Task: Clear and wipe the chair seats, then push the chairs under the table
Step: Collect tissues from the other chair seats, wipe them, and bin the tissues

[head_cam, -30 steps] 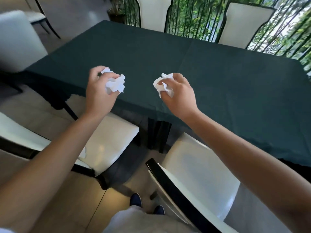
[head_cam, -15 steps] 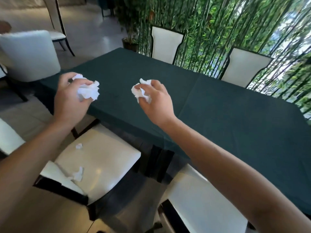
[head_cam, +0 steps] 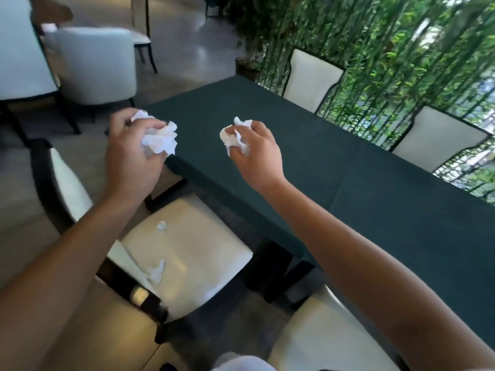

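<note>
A crumpled white tissue (head_cam: 160, 140) is gripped in the left hand (head_cam: 131, 159), and a second tissue wad (head_cam: 235, 139) is pinched in the right hand (head_cam: 257, 156), both held over the near edge of the green-clothed bench (head_cam: 348, 183). Below that edge, two tissue scraps (head_cam: 161, 225) are seen on the cream chair seat (head_cam: 192, 253). No writing can be read.

Table (head_cam: 375, 183) is covered by a dark green cloth (head_cam: 267, 210) that hangs over the near edge. Chair seat (head_cam: 192, 253), cream with a dark frame, is pulled out at the table's near-left corner. Two paper scraps are seen on it: small one (head_cam: 161, 225) toward the table side, longer one (head_cam: 157, 271) at the seat's rear edge. Second cream seat (head_cam: 329, 336) is partly seen lower right. All chairs are carried by a glossy floor (head_cam: 32, 236).
</note>
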A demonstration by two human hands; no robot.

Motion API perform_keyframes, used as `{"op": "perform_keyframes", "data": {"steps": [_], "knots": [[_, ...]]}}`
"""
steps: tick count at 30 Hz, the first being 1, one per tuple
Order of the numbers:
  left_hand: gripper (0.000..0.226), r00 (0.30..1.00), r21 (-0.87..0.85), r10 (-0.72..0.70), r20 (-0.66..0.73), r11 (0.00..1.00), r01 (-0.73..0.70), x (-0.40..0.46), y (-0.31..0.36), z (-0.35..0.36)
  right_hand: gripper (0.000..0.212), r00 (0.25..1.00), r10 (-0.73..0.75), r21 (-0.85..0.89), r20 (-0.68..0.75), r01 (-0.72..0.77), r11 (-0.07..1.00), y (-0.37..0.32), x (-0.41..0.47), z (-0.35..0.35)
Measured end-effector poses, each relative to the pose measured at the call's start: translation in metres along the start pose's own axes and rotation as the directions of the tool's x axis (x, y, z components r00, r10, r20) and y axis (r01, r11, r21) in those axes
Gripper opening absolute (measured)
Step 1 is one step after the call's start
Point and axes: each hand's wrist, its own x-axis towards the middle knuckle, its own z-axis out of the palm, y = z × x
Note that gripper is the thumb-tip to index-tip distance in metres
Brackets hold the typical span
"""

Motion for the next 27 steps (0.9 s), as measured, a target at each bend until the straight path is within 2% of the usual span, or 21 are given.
{"op": "perform_keyframes", "data": {"steps": [6,10,15,21,27], "knots": [[0.034,0.988,0.087,-0.122,-0.092,0.988,0.130,0.002,-0.059,-0.043,0.032,0.994,-0.068,0.054,0.087,0.063,0.997,-0.015,0.029,0.069],[0.040,0.959,0.077,-0.231,-0.165,0.966,0.246,0.001,-0.092,-0.053,0.029,0.982,-0.074,0.084,0.171,0.061,0.995,-0.010,0.043,0.110],[0.038,0.961,0.187,-0.215,-0.174,0.951,0.247,0.004,-0.120,-0.042,0.031,0.954,-0.113,0.145,0.277,0.074,0.987,0.011,0.078,0.159],[0.036,0.909,0.285,-0.329,-0.255,0.873,0.396,0.025,-0.141,-0.016,0.032,0.875,-0.249,0.238,0.415,0.160,0.958,0.057,0.121,0.215],[0.030,0.798,0.314,-0.483,-0.361,0.743,0.591,0.011,-0.133,0.042,0.032,0.762,-0.255,0.261,0.595,0.117,0.958,0.116,0.130,0.256]]}}
